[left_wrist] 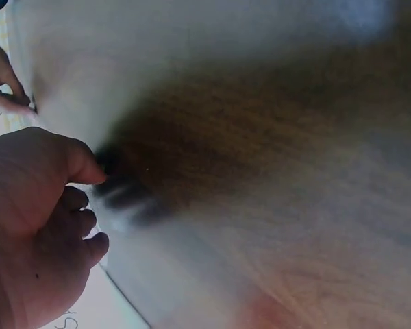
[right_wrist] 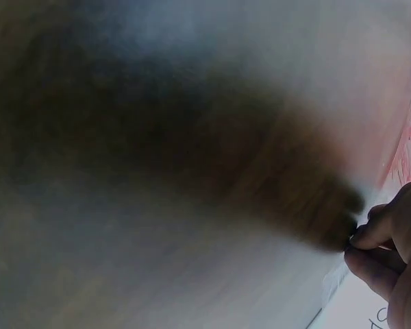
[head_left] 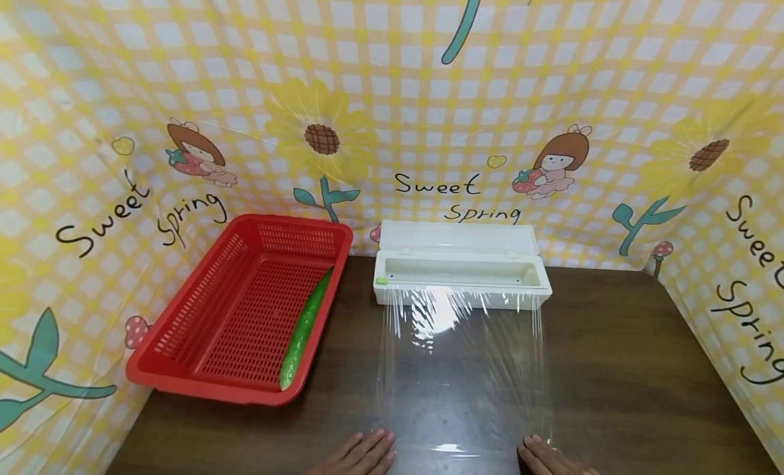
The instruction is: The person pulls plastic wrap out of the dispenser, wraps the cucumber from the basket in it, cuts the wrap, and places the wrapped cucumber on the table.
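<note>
Left hand (head_left: 361, 454) and right hand (head_left: 554, 458) nearest, one per side of the cling film (head_left: 465, 386). Right fingers pinch its edge; left thumb seems to pinch too, forefinger hidden. Film runs from between the fingers over the counter (head_left: 618, 339) to a white dispenser box (head_left: 545, 279) straight beyond, lid (head_left: 459, 238) up. Red basket (head_left: 202, 391) with cucumber (head_left: 304, 332) forward-left of left fingers. Risks, my judgement: uneven pull could skew or tear film, wrinkled near box; a hard tug might slide the unheld box fingerward; one slipped corner, and film folds onto itself.
</note>
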`<move>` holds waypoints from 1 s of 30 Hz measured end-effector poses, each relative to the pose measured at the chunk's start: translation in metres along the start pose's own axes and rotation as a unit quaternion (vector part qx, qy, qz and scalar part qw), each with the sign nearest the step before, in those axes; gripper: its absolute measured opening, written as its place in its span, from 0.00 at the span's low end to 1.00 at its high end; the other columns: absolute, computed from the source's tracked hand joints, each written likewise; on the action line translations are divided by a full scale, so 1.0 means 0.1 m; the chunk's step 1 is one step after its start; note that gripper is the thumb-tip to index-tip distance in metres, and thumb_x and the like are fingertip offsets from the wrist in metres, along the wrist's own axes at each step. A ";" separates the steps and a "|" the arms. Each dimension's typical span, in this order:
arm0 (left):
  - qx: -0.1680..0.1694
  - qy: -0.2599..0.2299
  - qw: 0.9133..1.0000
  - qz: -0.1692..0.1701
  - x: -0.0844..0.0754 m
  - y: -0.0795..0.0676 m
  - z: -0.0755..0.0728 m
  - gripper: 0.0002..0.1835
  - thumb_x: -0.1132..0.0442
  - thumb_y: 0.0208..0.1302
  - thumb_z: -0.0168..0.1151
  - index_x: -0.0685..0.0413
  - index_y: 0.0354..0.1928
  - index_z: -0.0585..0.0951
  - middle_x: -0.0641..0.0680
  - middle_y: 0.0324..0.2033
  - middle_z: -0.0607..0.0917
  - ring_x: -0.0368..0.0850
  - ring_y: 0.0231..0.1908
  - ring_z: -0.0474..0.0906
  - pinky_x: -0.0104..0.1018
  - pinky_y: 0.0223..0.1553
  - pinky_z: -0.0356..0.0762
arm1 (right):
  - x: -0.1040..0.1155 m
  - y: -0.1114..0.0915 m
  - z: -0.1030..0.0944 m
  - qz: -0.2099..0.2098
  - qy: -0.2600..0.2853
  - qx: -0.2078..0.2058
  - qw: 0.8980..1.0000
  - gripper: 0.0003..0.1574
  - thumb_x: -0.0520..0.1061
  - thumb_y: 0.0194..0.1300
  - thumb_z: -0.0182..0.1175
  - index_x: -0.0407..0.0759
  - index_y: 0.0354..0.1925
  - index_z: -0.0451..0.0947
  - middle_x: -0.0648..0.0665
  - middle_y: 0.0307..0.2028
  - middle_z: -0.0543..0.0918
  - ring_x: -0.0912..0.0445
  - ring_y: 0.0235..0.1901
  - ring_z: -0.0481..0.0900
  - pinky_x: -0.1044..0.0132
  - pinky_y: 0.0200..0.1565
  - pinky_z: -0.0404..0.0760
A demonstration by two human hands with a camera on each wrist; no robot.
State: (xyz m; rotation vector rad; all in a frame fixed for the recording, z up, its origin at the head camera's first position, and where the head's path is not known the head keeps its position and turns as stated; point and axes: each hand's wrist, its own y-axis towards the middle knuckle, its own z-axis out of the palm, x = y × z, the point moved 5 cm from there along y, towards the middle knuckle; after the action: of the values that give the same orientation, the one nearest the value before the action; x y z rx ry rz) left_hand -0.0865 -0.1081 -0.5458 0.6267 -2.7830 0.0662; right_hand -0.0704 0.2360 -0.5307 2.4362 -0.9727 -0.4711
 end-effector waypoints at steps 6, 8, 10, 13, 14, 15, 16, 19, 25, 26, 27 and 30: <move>-0.043 0.056 0.997 0.012 0.03 0.00 -0.04 0.39 0.34 0.71 0.27 0.50 0.76 0.47 0.52 0.75 0.53 0.45 0.74 0.47 0.41 0.72 0.20 | -0.02 0.00 -0.01 -0.041 -0.003 -0.053 0.998 0.29 0.60 0.75 0.40 0.46 0.48 0.83 0.48 0.47 0.85 0.61 0.57 0.77 0.75 0.59 0.69; -0.060 0.058 0.996 0.016 0.03 -0.01 -0.04 0.39 0.35 0.72 0.28 0.51 0.76 0.47 0.52 0.74 0.54 0.46 0.74 0.46 0.42 0.72 0.22 | -0.01 0.00 -0.01 -0.027 0.001 -0.038 0.999 0.29 0.61 0.74 0.41 0.48 0.50 0.82 0.49 0.49 0.85 0.63 0.60 0.74 0.77 0.62 0.65; -0.075 0.062 0.995 0.018 0.04 -0.03 -0.06 0.39 0.35 0.72 0.29 0.51 0.76 0.48 0.52 0.74 0.56 0.45 0.74 0.46 0.41 0.73 0.24 | 0.00 0.00 -0.01 -0.010 0.000 -0.011 1.000 0.28 0.64 0.72 0.44 0.50 0.52 0.81 0.51 0.51 0.84 0.64 0.59 0.75 0.77 0.55 0.72; -0.081 0.055 0.995 0.022 0.07 -0.07 -0.09 0.38 0.35 0.72 0.30 0.49 0.76 0.50 0.49 0.72 0.61 0.45 0.74 0.46 0.40 0.73 0.24 | 0.01 -0.01 -0.01 0.022 -0.003 0.039 0.999 0.29 0.68 0.67 0.50 0.54 0.55 0.80 0.55 0.54 0.82 0.65 0.53 0.79 0.77 0.45 0.78; -0.073 0.051 0.996 0.024 0.07 -0.08 -0.10 0.38 0.35 0.72 0.30 0.49 0.76 0.50 0.49 0.72 0.61 0.44 0.74 0.46 0.39 0.72 0.22 | 0.01 -0.01 -0.01 0.026 -0.006 0.053 0.998 0.30 0.68 0.65 0.52 0.55 0.55 0.80 0.56 0.54 0.81 0.64 0.52 0.79 0.77 0.43 0.79; -0.067 0.045 0.996 0.027 0.08 -0.09 -0.11 0.37 0.36 0.72 0.30 0.48 0.75 0.52 0.48 0.71 0.62 0.43 0.74 0.48 0.38 0.72 0.21 | 0.01 -0.01 -0.01 0.031 -0.008 0.065 0.997 0.30 0.69 0.64 0.53 0.55 0.56 0.79 0.56 0.55 0.81 0.65 0.52 0.79 0.77 0.43 0.79; -0.050 0.030 0.998 0.030 0.08 -0.09 -0.11 0.37 0.36 0.72 0.29 0.48 0.75 0.51 0.48 0.71 0.62 0.43 0.74 0.48 0.37 0.71 0.18 | 0.01 -0.01 -0.01 0.030 -0.007 0.069 0.997 0.30 0.67 0.63 0.55 0.55 0.55 0.80 0.55 0.55 0.81 0.63 0.51 0.81 0.75 0.43 0.80; -0.018 0.002 0.999 0.039 0.09 -0.11 -0.13 0.36 0.36 0.73 0.28 0.47 0.75 0.54 0.48 0.71 0.63 0.41 0.72 0.54 0.36 0.68 0.12 | 0.01 -0.01 0.00 0.032 -0.010 0.081 0.996 0.30 0.68 0.63 0.55 0.55 0.56 0.79 0.56 0.55 0.81 0.65 0.54 0.78 0.78 0.46 0.77; -0.012 0.020 0.998 0.058 0.10 -0.12 -0.13 0.37 0.36 0.72 0.27 0.49 0.75 0.50 0.49 0.73 0.59 0.43 0.71 0.55 0.38 0.70 0.15 | 0.01 -0.01 0.03 -0.008 -0.011 -0.021 1.000 0.27 0.62 0.72 0.46 0.50 0.52 0.81 0.51 0.51 0.84 0.61 0.52 0.80 0.78 0.60 0.65; -0.021 0.034 0.997 0.060 0.10 -0.12 -0.13 0.37 0.36 0.72 0.27 0.49 0.75 0.50 0.49 0.72 0.60 0.43 0.71 0.56 0.39 0.71 0.18 | 0.01 -0.01 0.03 -0.017 -0.013 -0.045 0.999 0.27 0.60 0.73 0.44 0.48 0.51 0.82 0.49 0.49 0.85 0.59 0.47 0.83 0.76 0.60 0.67; -0.027 0.044 0.997 0.063 0.10 -0.12 -0.13 0.38 0.36 0.72 0.27 0.49 0.76 0.50 0.49 0.72 0.60 0.43 0.72 0.55 0.39 0.72 0.19 | 0.01 -0.01 0.03 -0.026 -0.019 -0.068 0.997 0.27 0.59 0.73 0.43 0.47 0.49 0.83 0.48 0.48 0.85 0.58 0.45 0.84 0.74 0.57 0.71; -0.024 0.052 0.996 0.070 0.11 -0.11 -0.14 0.38 0.36 0.72 0.26 0.49 0.76 0.48 0.49 0.73 0.58 0.43 0.73 0.51 0.39 0.72 0.20 | 0.01 0.00 0.04 -0.037 -0.025 -0.097 0.994 0.27 0.57 0.74 0.41 0.46 0.46 0.84 0.47 0.46 0.86 0.56 0.40 0.85 0.71 0.49 0.76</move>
State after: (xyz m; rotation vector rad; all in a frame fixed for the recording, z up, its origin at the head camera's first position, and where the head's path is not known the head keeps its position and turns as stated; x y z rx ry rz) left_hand -0.0878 -0.1214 -0.5295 0.4035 -2.7158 0.0590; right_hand -0.0712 0.2342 -0.5340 2.3010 -0.8184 -0.6252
